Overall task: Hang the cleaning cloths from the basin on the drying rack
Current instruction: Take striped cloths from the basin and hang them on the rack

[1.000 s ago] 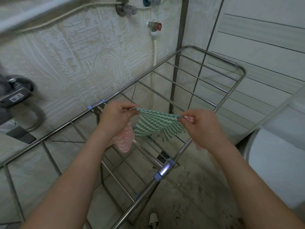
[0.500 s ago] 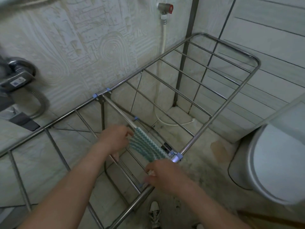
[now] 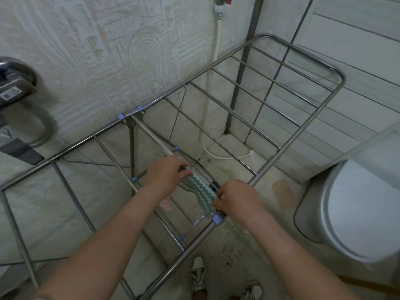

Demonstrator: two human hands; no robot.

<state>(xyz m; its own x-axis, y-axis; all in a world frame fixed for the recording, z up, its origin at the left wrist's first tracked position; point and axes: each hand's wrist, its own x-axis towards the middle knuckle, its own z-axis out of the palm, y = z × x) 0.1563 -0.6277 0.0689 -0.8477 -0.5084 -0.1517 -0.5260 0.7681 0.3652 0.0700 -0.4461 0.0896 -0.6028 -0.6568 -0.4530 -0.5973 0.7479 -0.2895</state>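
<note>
While both hands pinch it: the green zigzag cloth [image 3: 200, 191] lies over a centre rail of the drying rack [image 3: 320, 118].
Left hand [image 3: 167, 176]: closed on the cloth's far end.
Right hand [image 3: 237, 197]: closed on its near end, beside the blue clip [image 3: 217, 219].
Long axis: along the rail, hand to hand.
Pink cloth [image 3: 166, 205]: below the left wrist, partly hidden.
Next, I judge: smooth, then release.

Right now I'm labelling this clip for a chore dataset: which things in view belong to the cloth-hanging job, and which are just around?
Part of the job:
green zigzag cloth, gripped by left hand and right hand
pink cloth, partly hidden below the left forearm
steel drying rack

Just around:
toilet
white hose
shower hose
sneakers
</note>
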